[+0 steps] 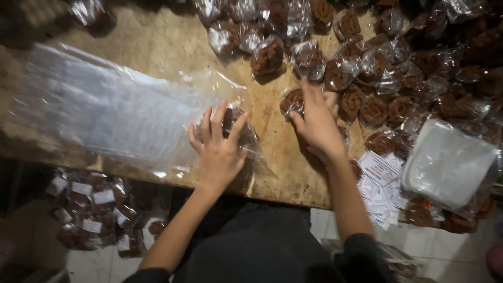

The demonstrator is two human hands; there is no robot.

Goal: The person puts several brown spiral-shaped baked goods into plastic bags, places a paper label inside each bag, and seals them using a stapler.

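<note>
Left hand (pixel 219 149) lies spread flat on a big clear bag (pixel 120 112) holding brown snack packs; right hand (pixel 317 123) pinches a small wrapped brown snack (pixel 292 100). White labels (pixel 380 181) sit by a white stack (pixel 449 163).

You see a worn wooden table (pixel 157 47) under dim warm light, and a pale tiled floor (pixel 445 251) below its edge.

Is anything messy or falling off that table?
Yes. Paper labels hang over the wooden table's front edge beside the right hand, looking ready to slip. Packed snack bags sit on the floor. The left hand presses a wrapped snack.
</note>
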